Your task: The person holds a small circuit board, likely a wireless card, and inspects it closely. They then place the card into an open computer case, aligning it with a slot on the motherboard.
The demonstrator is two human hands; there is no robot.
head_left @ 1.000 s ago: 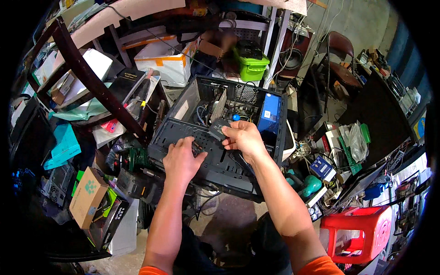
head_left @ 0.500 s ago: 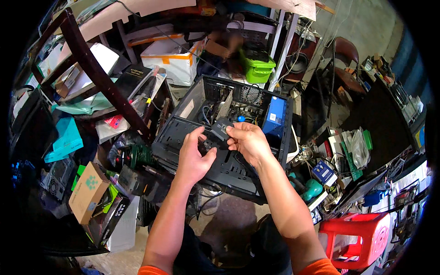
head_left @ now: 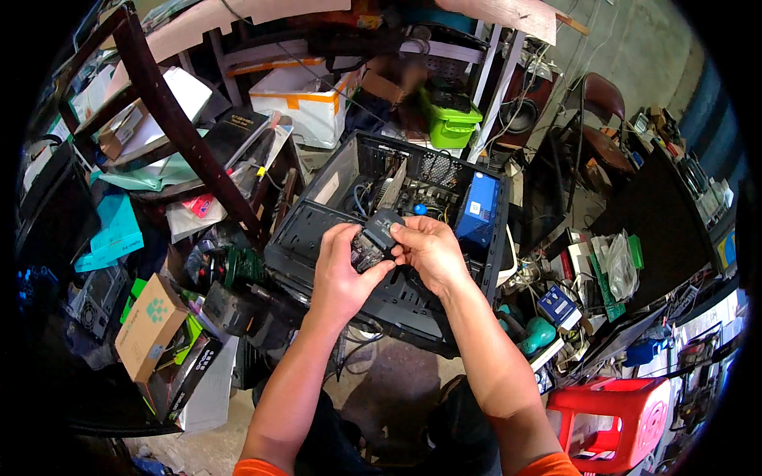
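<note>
Both hands are over an opened black computer case [head_left: 406, 305] that lies on its side in front of me. Between them is a small, dark, squarish computer part [head_left: 384, 228], held above the case's near section. My right hand [head_left: 435, 252] pinches its right side with thumb and fingers. On the left side, my left hand [head_left: 340, 274] has its fingers and thumb closed around the part. A lighter, detailed face shows by the left fingers; its exact kind is unclear. Inside the case are a blue box-shaped unit [head_left: 481, 208], cables and boards.
A dark wooden chair [head_left: 178, 131] piled with papers stands at left, above a brown carton [head_left: 152, 329]. Behind the case are a white foam box [head_left: 298, 111] and a green bin [head_left: 452, 127]. A red plastic stool [head_left: 611, 420] stands at near right.
My left hand has moved right and closed onto the dark part, where before its fingers were apart. The part has turned, showing a lighter face. The right hand keeps its pinch.
</note>
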